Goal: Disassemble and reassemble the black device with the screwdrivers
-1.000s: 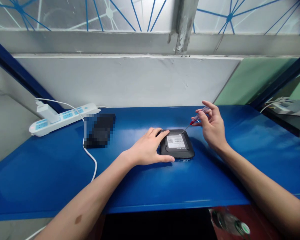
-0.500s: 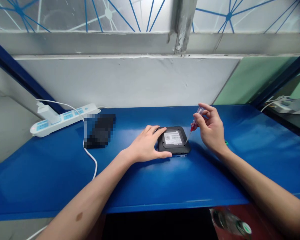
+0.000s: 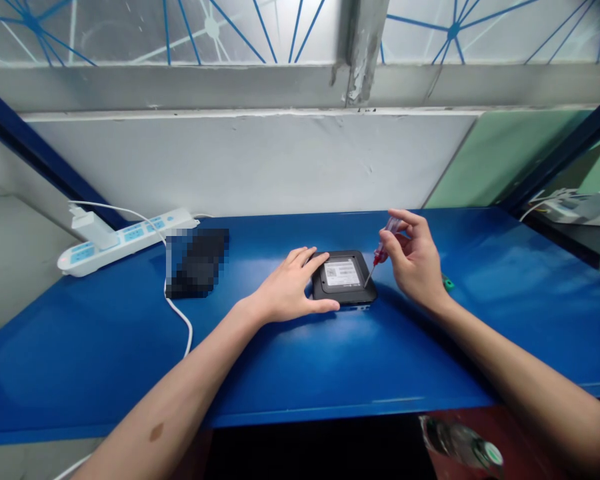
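Note:
A flat black square electronic device (image 3: 321, 291), with a white printed label (image 3: 344, 273) on its upper face, lies on the blue table. My left hand (image 3: 291, 287) grips its left side, fingers at the back edge and thumb along the front edge. In my right hand (image 3: 416, 257) is a screwdriver (image 3: 379, 254) with a clear and red handle. Its thin metal shaft slants down to the left, the tip at the device's front right corner, by the label. Whether the tip sits in a screw is too small to tell. Behind my right wrist lies a small green object (image 3: 447, 283).
A white power strip (image 3: 125, 243) with a plugged-in adapter stands at the back left, its white cable (image 3: 184, 320) running to the front edge. Near it lies a blurred-out dark object (image 3: 200, 263). Below the table's front edge is a clear bottle (image 3: 460, 445).
My right hand and the screwdriver handle have shifted slightly left and down, showing more of the green object. My left hand keeps its hold on the device. The whole view has moved a little.

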Demonstrator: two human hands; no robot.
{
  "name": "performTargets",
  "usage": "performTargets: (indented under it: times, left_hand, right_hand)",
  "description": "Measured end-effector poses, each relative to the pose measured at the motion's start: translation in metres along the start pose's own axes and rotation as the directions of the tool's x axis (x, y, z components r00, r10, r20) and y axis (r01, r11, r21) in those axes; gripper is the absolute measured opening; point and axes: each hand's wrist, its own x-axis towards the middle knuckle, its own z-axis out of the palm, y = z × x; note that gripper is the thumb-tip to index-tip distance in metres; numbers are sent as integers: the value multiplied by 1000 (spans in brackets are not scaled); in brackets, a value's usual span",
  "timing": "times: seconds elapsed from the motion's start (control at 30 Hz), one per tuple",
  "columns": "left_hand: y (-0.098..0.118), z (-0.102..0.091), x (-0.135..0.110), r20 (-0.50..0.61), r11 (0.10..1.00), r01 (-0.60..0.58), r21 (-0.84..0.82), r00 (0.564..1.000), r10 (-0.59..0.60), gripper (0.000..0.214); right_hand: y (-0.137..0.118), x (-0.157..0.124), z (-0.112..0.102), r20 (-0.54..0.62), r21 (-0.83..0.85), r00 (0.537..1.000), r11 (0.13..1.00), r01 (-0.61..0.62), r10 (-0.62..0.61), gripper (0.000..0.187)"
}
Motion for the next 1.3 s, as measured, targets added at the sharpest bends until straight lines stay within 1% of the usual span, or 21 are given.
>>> performTargets:
  times: [0.17, 0.3, 0.5, 0.63, 0.8, 1.07, 1.3]
  left_hand:
    - [0, 0, 0, -12, 1000, -16, -11, 1000, 15, 100]
    - [-1, 1, 0, -18, 1000, -17, -11, 1000, 17, 100]
    - [-2, 2, 0, -19, 1000, -15, -24, 1000, 14, 100]
    - [-2, 2, 0, -28, 999, -21, -37, 999, 20, 98]
    - [-1, 0, -1, -20, 999, -12, -36, 1000, 11, 99]
    - [-2, 0, -1, -25, 999, -19, -48, 1000, 18, 97]
    - [-1, 0, -1, -18, 999, -16, -44, 1000, 15, 98]
  right_hand:
    - [1, 2, 0, 28, 64, 999, 997, -44, 42, 32]
    - [2, 4, 0, 4, 116, 998, 991, -59, 59, 30]
    - [-2, 7, -2, -44, 77, 998, 996, -38, 41, 25]
    - [-6, 6, -2, -26, 97, 997, 993, -69, 71, 25]
    - [-9, 4, -2, -20, 123, 995, 988, -97, 101, 17]
    - [-8, 7, -4, -97, 39, 995, 999, -30, 34, 19]
    - [-19, 4, -3, -47, 118, 995, 990, -79, 85, 16]
